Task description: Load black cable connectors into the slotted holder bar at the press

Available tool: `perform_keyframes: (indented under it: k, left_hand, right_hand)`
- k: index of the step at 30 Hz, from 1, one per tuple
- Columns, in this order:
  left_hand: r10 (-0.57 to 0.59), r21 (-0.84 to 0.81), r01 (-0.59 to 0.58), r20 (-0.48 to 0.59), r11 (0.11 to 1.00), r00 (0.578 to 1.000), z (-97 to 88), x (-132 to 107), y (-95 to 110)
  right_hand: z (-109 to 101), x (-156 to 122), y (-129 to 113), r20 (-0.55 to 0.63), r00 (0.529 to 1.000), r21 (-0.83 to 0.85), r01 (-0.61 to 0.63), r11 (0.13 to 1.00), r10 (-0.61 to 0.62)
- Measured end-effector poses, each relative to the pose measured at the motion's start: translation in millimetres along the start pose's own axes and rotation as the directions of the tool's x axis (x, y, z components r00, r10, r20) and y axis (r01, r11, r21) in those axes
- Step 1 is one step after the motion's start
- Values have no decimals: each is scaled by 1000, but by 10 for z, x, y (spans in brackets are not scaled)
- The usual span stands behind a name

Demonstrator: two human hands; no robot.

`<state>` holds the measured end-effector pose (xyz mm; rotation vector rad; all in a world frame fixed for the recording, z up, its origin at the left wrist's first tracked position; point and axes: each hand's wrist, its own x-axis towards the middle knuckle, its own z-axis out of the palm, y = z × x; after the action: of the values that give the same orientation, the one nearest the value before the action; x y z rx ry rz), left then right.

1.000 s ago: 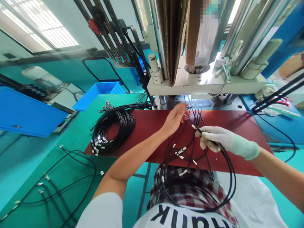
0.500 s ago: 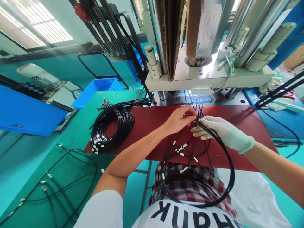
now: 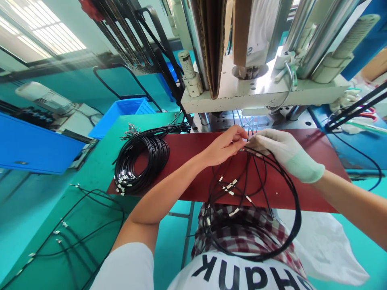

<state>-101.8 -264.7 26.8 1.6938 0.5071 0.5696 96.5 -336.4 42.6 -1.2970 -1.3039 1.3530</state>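
Observation:
My bare left hand (image 3: 225, 143) pinches the metal end of a thin black cable at the far edge of the dark red mat (image 3: 302, 193). My right hand (image 3: 279, 151), in a white glove, is closed on a bunch of black cables (image 3: 290, 193) just beside it, fingertips almost touching the left hand's. The bunch loops down over my lap, with several white-tipped ends (image 3: 231, 187) hanging loose on the mat. Both hands sit right under the grey press plate (image 3: 263, 94) of the machine.
A coiled bundle of black cables (image 3: 142, 161) lies on the mat's left end. More loose cables (image 3: 75, 233) trail over the green table at lower left. A blue bin (image 3: 121, 114) stands behind, a blue tray (image 3: 33, 147) at far left, and a white bag (image 3: 326, 245) at right.
Both hands moved up and away from me toward the machine. The right hand came up to meet the left, carrying the cable bunch with it.

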Motion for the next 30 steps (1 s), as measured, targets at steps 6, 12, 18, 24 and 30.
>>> perform_keyframes:
  k: [6,12,18,24,30]
  left_hand:
    - [-6,-4,6,-56,1000,998,77,-13,40]
    - [-136,-234,99,-148,967,980,172,-108,120]
    - [-249,-198,229,-81,953,965,323,-213,134]
    - [-200,123,208,-80,970,977,-84,-151,-53]
    - [134,895,110,-184,432,974,-557,331,-730]
  right_hand:
    - [1,-43,48,218,955,-37,-198,980,201]
    - [-40,-79,121,194,961,-3,-199,980,196]
    - [46,-117,145,69,992,-22,-109,994,110]
    - [-27,-158,141,68,990,-157,-110,981,122]
    - [-32,-155,190,141,960,-145,-222,964,242]
